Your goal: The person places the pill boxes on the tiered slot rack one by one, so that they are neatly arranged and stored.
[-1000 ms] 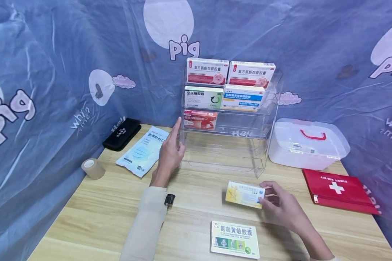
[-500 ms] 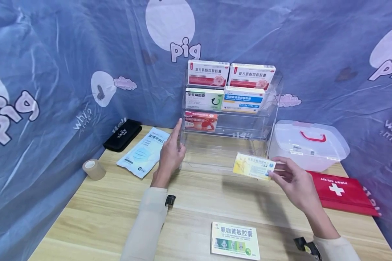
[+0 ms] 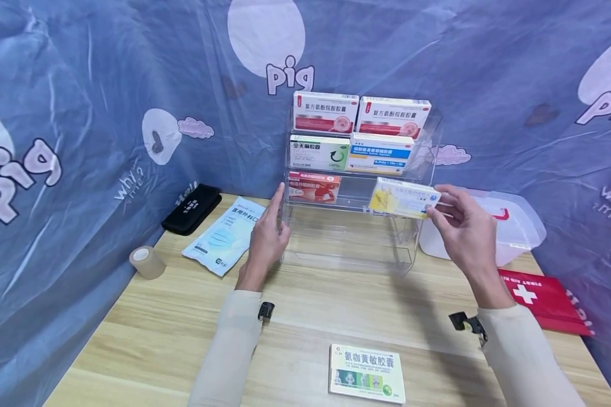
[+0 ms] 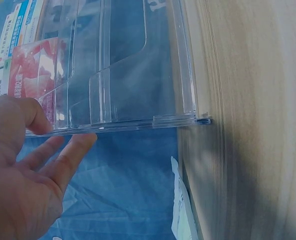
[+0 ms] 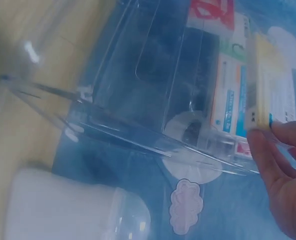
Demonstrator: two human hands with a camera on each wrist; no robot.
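My right hand (image 3: 468, 226) pinches a yellow-and-white medicine box (image 3: 404, 198) by its right end. The box is tilted in front of the right part of the third tier of a clear acrylic display rack (image 3: 348, 260). My left hand (image 3: 267, 240) holds the rack's left side panel, thumb (image 4: 38, 117) on one side and fingers (image 4: 70, 160) on the other. On that tier's left stands a red medicine box (image 3: 313, 187). Above it are a green-and-white box (image 3: 319, 152) and a blue-and-white box (image 3: 381, 154), with two red-and-white boxes (image 3: 326, 113) on top.
A white-green medicine box (image 3: 366, 373) lies on the wooden table near the front. At right are a translucent case (image 3: 514, 232) and a red first aid pouch (image 3: 555, 299). At left are a mask packet (image 3: 224, 237), a black case (image 3: 192, 209) and a tape roll (image 3: 147, 263).
My right hand has lifted the yellow-and-white box from low over the table, up to the rack's third tier. My left hand has stayed at the rack's left side.
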